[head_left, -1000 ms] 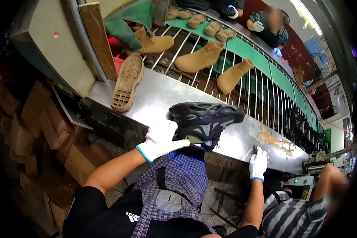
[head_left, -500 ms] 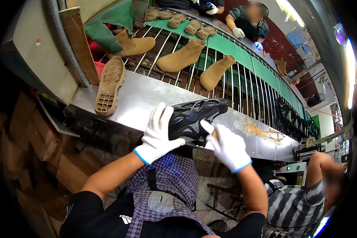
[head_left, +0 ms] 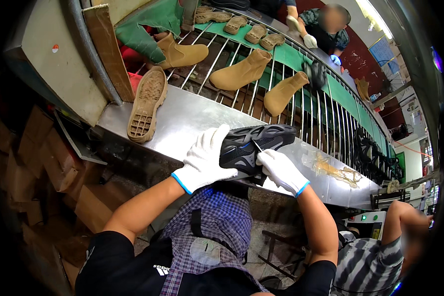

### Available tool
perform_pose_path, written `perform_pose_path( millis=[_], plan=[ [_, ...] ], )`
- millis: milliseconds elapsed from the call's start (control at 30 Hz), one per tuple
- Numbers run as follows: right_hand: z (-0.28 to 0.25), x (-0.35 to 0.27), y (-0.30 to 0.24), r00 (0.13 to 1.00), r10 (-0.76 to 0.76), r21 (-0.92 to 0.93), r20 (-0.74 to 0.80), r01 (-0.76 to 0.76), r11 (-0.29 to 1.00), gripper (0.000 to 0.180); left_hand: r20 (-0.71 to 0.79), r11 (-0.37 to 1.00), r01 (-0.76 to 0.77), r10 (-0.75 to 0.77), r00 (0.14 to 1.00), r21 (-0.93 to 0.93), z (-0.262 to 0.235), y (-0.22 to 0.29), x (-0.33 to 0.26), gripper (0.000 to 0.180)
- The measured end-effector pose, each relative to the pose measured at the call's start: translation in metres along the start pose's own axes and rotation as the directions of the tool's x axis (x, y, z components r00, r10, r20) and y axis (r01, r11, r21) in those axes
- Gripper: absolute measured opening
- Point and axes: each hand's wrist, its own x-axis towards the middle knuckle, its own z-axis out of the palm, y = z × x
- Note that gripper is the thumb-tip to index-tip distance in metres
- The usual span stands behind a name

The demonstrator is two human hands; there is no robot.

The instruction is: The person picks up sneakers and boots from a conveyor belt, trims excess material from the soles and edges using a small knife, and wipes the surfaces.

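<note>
"What is the left hand (head_left: 205, 160) doing, in that white knit glove with the blue cuff?"

"Clasping a black-and-grey sports shoe (head_left: 239, 157) by its left end, thumb on the near side, fingers reaching over the far side."

"And where does the shoe sit?"

"Over the near edge of the shiny metal ledge (head_left: 177, 128), tipped on its side, its other end pointing right. I can't tell whether it rests on the metal or is held just above."

"The right hand (head_left: 282, 171), gloved the same way, looks pinched narrow."

"It is: thumb and fingers close together on a thin, pale, stick-like tool (head_left: 257, 146), its tip at the shoe's side. I can't make out what kind."

"Anything else on the ledge?"

"A tan shoe sole (head_left: 147, 103) with a grid of square pockets, well to the left, and some crinkled yellowish tape (head_left: 334, 168) to the right."

"And beyond?"

"Tan ankle boots (head_left: 241, 71) on a rack of metal bars (head_left: 325, 123), and a co-worker's white-gloved hand (head_left: 310, 41) past them."
</note>
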Motion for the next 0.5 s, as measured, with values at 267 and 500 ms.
perform_pose_path(
  millis=[267,500],
  plan=[
    [0.029,0.004,-0.066,0.862,-0.502,-0.425,-0.069,0.429,0.797,0.038,-0.025,0.994,-0.099,0.098,0.995,-0.039,0.007,-0.011,0.01,0.126],
    [-0.016,-0.02,0.01,0.882,-0.366,-0.761,-0.296,0.014,0.648,0.036,0.155,0.998,0.03,-0.038,0.987,0.049,-0.025,0.015,0.018,0.128]
  ],
)
